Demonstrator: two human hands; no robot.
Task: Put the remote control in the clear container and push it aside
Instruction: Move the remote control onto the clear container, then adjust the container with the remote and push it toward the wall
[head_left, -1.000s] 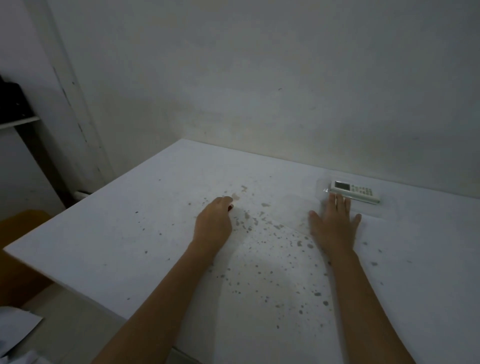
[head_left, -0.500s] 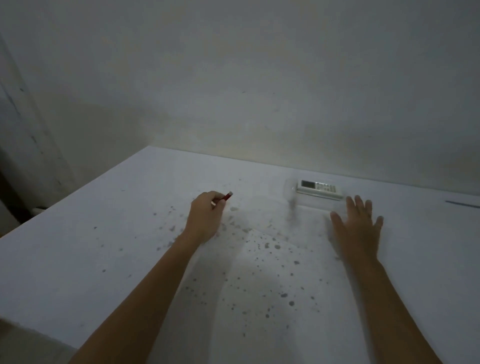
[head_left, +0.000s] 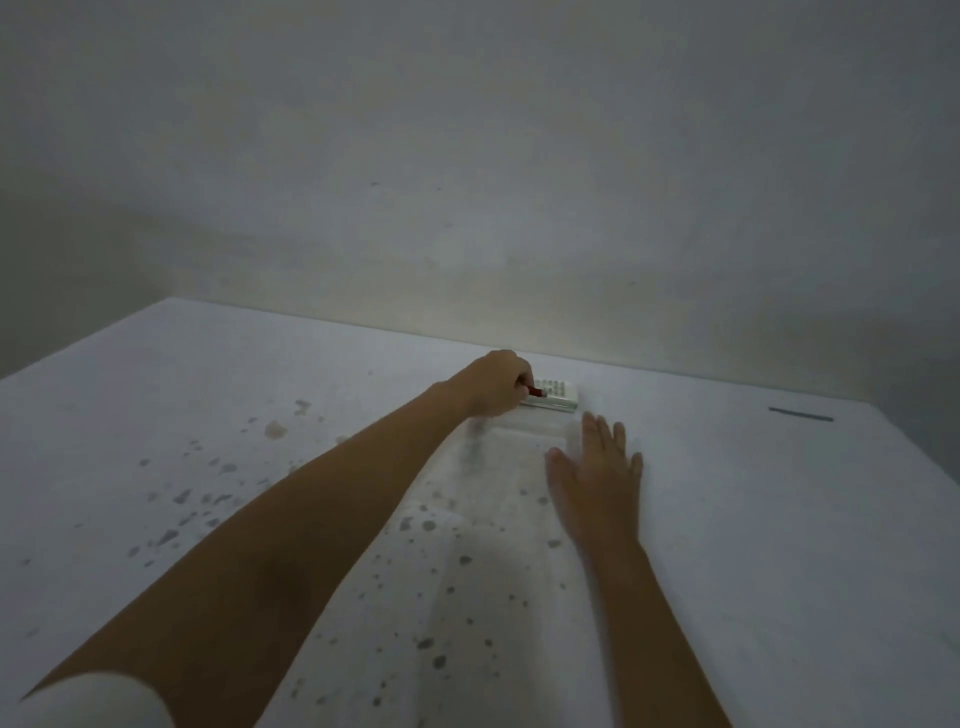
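Observation:
The white remote control (head_left: 560, 399) lies near the table's far edge, close to the wall. My left hand (head_left: 493, 388) is closed in a fist at the remote's left end and pinches a small red object (head_left: 535, 392); I cannot tell if it touches the remote. The clear container (head_left: 519, 430) is faint and blurred, just in front of the remote. My right hand (head_left: 597, 478) rests flat with fingers spread, its fingertips at the container's right side.
The white table (head_left: 779, 519) is spattered with grey stains at the left and middle. A thin dark strip (head_left: 800, 414) lies at the far right. A bare wall rises directly behind the table's far edge.
My left hand has reached forward and right from mid-table to the remote's left end, still holding the red object. The right hand stays flat near the container. The view has shifted.

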